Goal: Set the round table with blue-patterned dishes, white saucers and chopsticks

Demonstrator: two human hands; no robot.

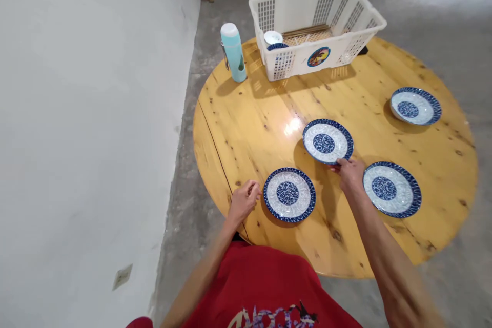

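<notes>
Several blue-and-white patterned plates are on a round wooden table (269, 113). My right hand (350, 173) grips the near rim of the middle plate (327, 141), which is tilted and lifted slightly off the wood. My left hand (243, 200) rests on the table with fingers curled, just left of the nearest plate (289, 194), apart from its rim. Another plate (392, 188) lies right of my right hand, and one more (415, 105) sits at the far right.
A white plastic basket (317, 25) at the table's far side holds a small bowl (273, 37), a blue dish and chopsticks. A light blue bottle (233, 51) stands left of it. A white wall runs along the left; concrete floor surrounds the table.
</notes>
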